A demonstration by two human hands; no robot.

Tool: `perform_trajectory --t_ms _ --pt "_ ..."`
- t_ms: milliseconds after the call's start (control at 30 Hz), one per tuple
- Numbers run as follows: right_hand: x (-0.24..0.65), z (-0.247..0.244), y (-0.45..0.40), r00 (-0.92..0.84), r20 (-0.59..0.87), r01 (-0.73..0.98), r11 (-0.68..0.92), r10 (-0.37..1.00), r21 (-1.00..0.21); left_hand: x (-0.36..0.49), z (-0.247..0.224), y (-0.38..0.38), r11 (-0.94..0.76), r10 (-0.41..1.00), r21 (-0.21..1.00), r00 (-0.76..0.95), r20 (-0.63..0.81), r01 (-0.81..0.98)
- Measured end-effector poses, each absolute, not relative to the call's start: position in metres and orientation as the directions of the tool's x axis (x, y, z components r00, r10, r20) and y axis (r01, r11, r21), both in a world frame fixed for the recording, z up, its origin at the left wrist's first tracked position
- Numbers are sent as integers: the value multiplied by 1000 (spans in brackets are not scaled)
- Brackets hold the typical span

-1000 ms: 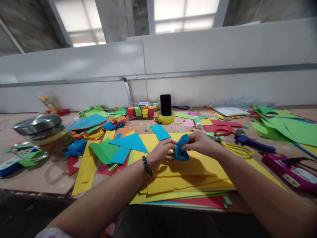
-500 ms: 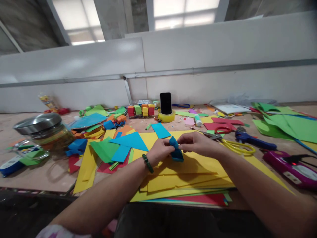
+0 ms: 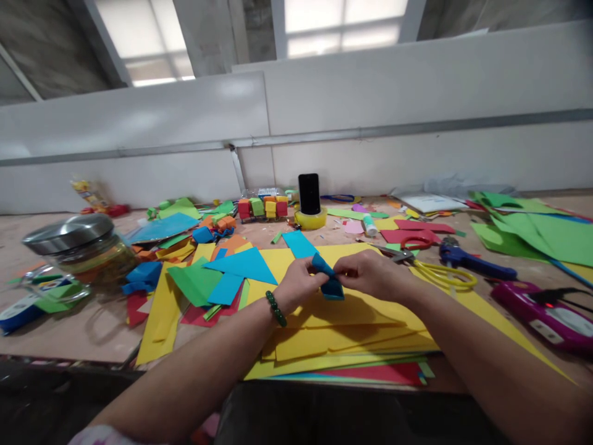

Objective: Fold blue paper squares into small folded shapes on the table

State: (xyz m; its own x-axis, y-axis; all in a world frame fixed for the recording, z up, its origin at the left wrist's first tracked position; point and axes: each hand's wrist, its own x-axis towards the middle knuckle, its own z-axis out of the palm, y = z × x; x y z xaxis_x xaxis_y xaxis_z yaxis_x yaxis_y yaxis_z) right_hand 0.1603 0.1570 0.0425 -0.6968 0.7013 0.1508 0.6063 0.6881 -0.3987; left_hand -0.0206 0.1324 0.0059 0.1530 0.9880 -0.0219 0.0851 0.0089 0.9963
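Observation:
A small piece of folded blue paper (image 3: 332, 288) is held up between my two hands, above a stack of yellow paper sheets (image 3: 343, 340). My left hand (image 3: 299, 284), with a green bead bracelet (image 3: 277, 309) at the wrist, pinches its left side between thumb and fingers. At the right side, the fingertips of my right hand (image 3: 365, 272) are closed on the same paper. The fingers partly cover its folds. Flat blue paper pieces (image 3: 245, 264) lie to the left of my hands.
Scissors with yellow handles (image 3: 447, 275), blue pliers (image 3: 477, 259) and a magenta device with a cable (image 3: 546, 318) lie on the right. A lidded glass jar (image 3: 92, 259) stands left. A phone (image 3: 309, 193) rests upright in a yellow tape roll (image 3: 310, 219) behind my hands.
The folded blue paper has been turned slightly, and its upper end now tilts further left. My fingers have shifted a little on it, and both hands still grip it.

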Motion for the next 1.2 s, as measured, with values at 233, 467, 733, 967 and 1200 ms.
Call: perform_trajectory --t_ms 233,467,733,967,1200 --pt "165 41 160 -653 123 663 642 748 -386 -22 5 131 -192 964 956 224 142 221" --pt "149 45 143 -530 147 681 522 835 -514 -21 -5 134 -212 967 926 202 153 314" --pt "143 46 139 -381 190 831 425 905 -358 -17 9 128 -49 977 980 214 6 192" --pt "150 41 152 -377 172 700 402 910 -590 -22 21 128 307 920 950 275 -280 -58" --pt "152 33 164 -457 14 459 250 889 -852 -22 17 128 60 973 998 224 -65 26"
